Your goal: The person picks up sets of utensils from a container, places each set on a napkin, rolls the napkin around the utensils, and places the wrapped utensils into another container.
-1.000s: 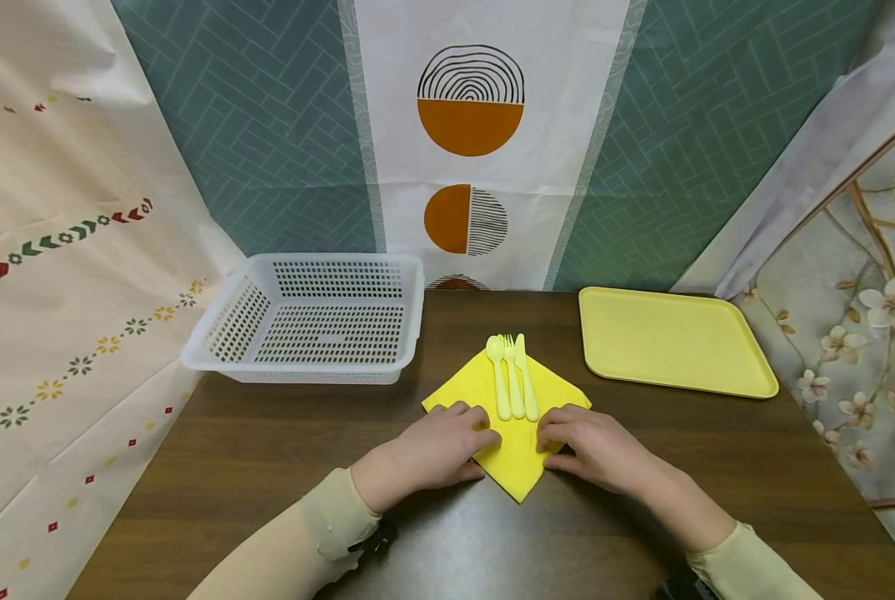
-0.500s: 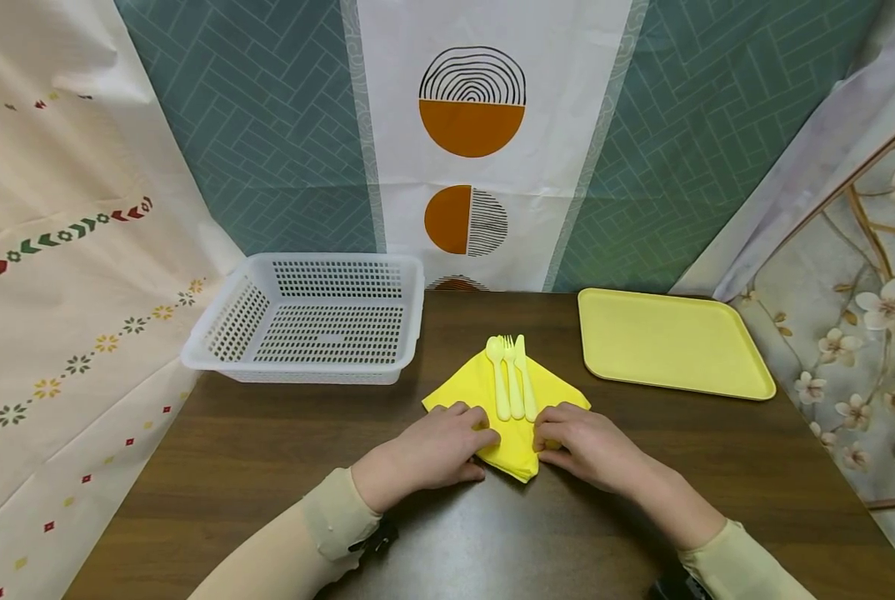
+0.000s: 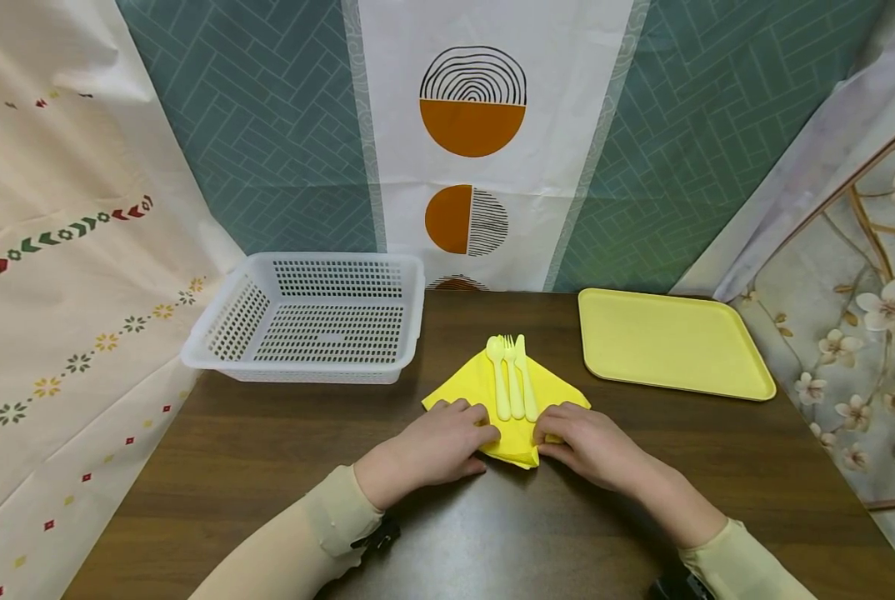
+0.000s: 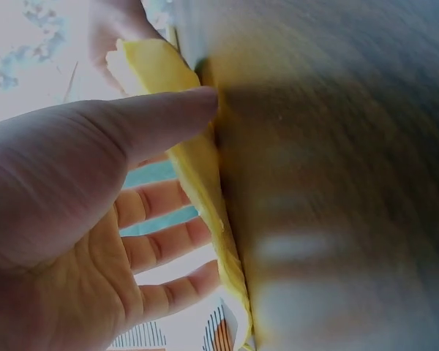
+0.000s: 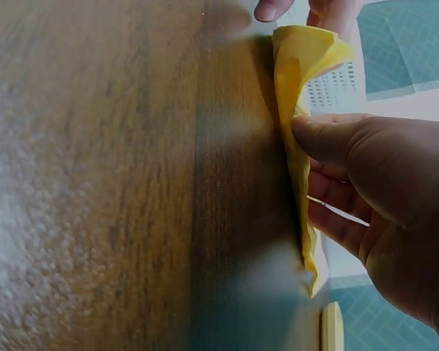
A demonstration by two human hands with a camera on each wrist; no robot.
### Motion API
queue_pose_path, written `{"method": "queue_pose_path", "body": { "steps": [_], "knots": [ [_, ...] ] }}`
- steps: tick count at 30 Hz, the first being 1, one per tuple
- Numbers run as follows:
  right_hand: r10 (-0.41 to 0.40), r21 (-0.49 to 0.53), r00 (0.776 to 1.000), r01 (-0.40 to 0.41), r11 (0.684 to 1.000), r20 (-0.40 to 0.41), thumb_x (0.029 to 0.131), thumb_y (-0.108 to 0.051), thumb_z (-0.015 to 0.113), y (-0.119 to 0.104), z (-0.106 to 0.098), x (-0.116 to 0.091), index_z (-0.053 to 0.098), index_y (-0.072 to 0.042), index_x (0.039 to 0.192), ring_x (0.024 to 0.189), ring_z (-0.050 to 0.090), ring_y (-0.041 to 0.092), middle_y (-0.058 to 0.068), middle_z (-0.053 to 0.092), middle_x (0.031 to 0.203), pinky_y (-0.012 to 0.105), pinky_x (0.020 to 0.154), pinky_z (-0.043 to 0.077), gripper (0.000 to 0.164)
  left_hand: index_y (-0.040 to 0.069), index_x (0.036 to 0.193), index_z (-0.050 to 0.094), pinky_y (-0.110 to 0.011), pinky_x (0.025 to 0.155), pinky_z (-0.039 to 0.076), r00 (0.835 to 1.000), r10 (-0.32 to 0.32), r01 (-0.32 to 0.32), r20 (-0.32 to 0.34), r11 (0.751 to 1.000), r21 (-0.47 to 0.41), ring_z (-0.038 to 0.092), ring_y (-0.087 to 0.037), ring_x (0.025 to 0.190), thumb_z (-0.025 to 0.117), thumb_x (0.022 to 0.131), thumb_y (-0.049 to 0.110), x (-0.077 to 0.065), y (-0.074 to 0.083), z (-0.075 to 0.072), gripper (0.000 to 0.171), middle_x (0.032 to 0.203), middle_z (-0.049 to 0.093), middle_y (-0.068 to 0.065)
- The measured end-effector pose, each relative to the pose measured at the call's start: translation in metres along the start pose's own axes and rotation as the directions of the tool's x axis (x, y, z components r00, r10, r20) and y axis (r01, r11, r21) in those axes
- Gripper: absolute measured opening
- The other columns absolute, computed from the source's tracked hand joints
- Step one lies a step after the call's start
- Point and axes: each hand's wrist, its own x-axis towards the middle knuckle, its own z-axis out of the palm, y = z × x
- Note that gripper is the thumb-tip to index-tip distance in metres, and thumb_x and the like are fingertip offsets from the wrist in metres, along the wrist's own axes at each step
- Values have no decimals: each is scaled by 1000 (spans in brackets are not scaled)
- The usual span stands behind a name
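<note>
A yellow napkin (image 3: 455, 383) lies diamond-wise on the table, its near corner turned up and inward. On it rest a pale yellow spoon (image 3: 498, 375), fork (image 3: 512, 375) and knife (image 3: 526, 379), side by side. My left hand (image 3: 436, 442) rests its fingertips on the napkin's left part, with the thumb low by its near edge. My right hand (image 3: 593, 442) pinches the turned-up near part from the right. In the right wrist view, the thumb presses on the napkin's edge (image 5: 296, 95), with fingers behind it. The left wrist view shows the left fingers (image 4: 161, 245) touching the napkin's upper side.
A white perforated basket (image 3: 305, 373) stands at the back left of the brown wooden table (image 3: 267, 433). At the back right lies a yellow rectangular tray (image 3: 672, 342). Patterned cloths (image 3: 477, 167) hang behind and at both sides.
The napkin's near corner, pointing toward me a second ago, has been lifted and folded inward. My right hand has shifted slightly left; the left hand has barely moved. The cutlery has stayed in place.
</note>
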Motion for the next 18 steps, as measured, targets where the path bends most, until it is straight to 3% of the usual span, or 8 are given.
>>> {"method": "queue_pose_path", "body": {
  "steps": [7,18],
  "knots": [
    [23,9,1000,-23,1000,-17,92,-27,76,0,0,0,64,-29,96,82,53,5,-21,57,90,28,73,49,13,27,97,66,-39,79,46,998,-4,5,-55,1000,19,54,-17,84,71,93,42,3,-1,1,16,93,56,7],
    [77,20,997,-77,997,-23,91,-24,76,1,-1,0,63,-28,98,80,51,4,-19,55,88,29,72,49,15,25,92,67,-41,88,47,990,-27,31,-135,999,26,58,-18,75,66,96,34,11,-6,3,10,79,55,7]
  ]
}}
